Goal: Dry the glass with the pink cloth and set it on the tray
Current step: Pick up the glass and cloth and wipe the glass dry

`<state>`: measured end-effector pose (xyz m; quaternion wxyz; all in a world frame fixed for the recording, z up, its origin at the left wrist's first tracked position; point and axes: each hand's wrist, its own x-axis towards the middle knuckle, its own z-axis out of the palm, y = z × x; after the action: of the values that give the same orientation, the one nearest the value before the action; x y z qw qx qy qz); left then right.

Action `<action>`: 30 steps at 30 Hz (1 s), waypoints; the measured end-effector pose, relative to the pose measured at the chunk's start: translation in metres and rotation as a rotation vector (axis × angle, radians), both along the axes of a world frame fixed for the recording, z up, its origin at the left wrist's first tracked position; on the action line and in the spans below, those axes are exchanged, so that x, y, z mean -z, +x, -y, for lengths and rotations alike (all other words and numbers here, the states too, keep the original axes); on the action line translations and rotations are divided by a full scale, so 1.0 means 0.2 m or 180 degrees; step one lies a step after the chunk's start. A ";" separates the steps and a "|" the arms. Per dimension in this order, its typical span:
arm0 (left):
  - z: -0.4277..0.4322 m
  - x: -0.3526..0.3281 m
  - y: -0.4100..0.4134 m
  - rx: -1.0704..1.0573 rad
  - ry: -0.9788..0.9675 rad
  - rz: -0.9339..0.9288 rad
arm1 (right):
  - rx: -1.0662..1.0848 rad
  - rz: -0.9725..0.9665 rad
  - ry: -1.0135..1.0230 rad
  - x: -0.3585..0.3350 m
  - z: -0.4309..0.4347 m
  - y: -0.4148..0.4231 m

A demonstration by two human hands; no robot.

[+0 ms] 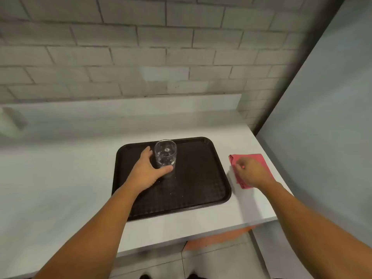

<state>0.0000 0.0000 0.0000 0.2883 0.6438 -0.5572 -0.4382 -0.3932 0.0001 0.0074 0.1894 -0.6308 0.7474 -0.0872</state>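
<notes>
Glass (165, 155) upright on tray (201, 190) (dark) — left hand (148, 170) cupping it

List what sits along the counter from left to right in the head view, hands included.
Left hand → glass, upright on the dark tray → bare strip of white counter → right hand, resting on the pink cloth beside the tray.

The right hand (251, 172) covers the middle of the pink cloth (255, 159). The left hand (148, 171) hides part of the glass (165, 155) base. A pale blurred shape (12, 122) at the left edge can't be made out.
</notes>
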 end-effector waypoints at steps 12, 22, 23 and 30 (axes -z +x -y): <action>0.06 0.07 -0.02 0.0032 -0.0045 -0.0182 | 0.0517 -0.0269 0.0301 0.04 0.04 -0.05; 0.10 0.07 -0.04 0.0006 0.0035 -0.0168 | 0.0307 -0.0668 0.0534 0.22 0.02 -0.08; 0.11 0.08 -0.04 -0.0009 0.0031 -0.0172 | 0.0314 -0.0651 0.0526 0.22 0.01 -0.08; 0.11 0.08 -0.05 -0.0052 0.0024 -0.0157 | 0.0487 -0.0494 0.0097 0.27 -0.01 0.02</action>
<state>-0.0102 -0.0210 -0.0151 0.3030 0.6384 -0.5429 -0.4537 -0.3889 0.0013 -0.0466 0.1334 -0.5738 0.8070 -0.0409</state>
